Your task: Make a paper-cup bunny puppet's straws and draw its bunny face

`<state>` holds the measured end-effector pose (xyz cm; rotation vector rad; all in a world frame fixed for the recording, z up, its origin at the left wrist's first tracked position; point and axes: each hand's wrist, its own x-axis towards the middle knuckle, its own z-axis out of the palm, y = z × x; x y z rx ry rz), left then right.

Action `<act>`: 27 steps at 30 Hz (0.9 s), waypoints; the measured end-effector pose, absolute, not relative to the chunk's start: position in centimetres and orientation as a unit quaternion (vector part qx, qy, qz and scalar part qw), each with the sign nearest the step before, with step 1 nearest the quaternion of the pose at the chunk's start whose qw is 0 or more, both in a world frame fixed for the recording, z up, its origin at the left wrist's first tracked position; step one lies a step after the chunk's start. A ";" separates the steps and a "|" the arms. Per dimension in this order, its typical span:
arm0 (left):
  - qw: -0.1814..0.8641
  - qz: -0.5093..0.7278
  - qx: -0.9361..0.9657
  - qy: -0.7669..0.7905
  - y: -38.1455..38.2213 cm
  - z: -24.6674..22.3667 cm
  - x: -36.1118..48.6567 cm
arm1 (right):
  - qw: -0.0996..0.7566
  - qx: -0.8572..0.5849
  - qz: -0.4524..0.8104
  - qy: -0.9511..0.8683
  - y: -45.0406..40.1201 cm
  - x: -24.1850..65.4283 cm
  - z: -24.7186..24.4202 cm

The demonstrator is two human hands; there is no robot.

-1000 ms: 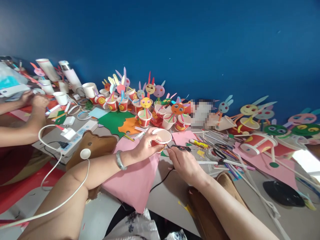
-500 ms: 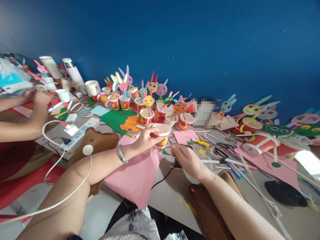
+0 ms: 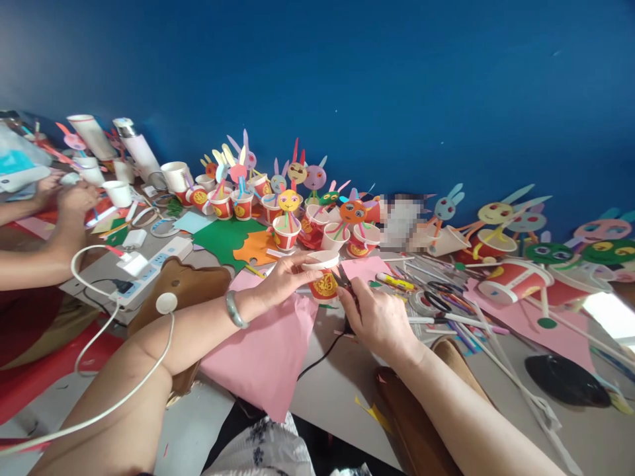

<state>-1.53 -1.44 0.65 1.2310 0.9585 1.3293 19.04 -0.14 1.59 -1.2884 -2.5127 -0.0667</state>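
My left hand (image 3: pixel 290 276), with a bracelet at the wrist, grips a red and white paper cup (image 3: pixel 325 285) by its rim and side. The cup tilts a little over the table. My right hand (image 3: pixel 374 316) is closed beside the cup's right side, round a small dark tool that looks like scissors (image 3: pixel 343 276), mostly hidden by the fingers. Its tip is at the cup wall. Below the left wrist lies a large pink sheet (image 3: pixel 262 344). Behind the cup stand several cups with paper rabbit figures, among them one with an orange face (image 3: pixel 353 211).
A power strip (image 3: pixel 153 271) with white cables lies left, one cable crossing my left forearm. Pens, a yellow marker (image 3: pixel 395 282) and tape are at right, near a black oval object (image 3: pixel 568 381). Another person's hands (image 3: pixel 74 198) work at far left. A blue wall (image 3: pixel 317 79) rises behind.
My right hand has risen to the cup, and the dark tool now touches its side. The cup has turned in my left hand, showing more of its yellow emblem. The view has shifted slightly.
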 end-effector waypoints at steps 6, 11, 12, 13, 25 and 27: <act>0.519 0.553 0.514 0.401 -1.7 0.7 -1.2 | 0.144 -0.440 -0.104 -0.880 -0.4 19.0 1.3; 0.503 0.563 0.507 0.416 -1.8 0.6 -1.1 | 0.144 -0.442 -0.104 -0.879 -0.7 18.8 1.1; 0.501 0.560 0.510 0.418 -1.8 0.6 -1.1 | 0.146 -0.443 -0.103 -0.878 -0.7 18.8 1.1; 0.497 0.558 0.515 0.420 -1.8 0.5 -1.1 | 0.148 -0.444 -0.102 -0.878 -0.7 18.8 1.1; 0.437 0.557 0.564 0.425 -1.9 -0.1 -1.3 | 0.148 -0.446 -0.087 -0.878 -0.7 18.8 1.1; 0.434 0.557 0.563 0.429 -2.0 -0.1 -1.2 | 0.143 -0.449 -0.094 -0.877 -0.7 18.8 1.1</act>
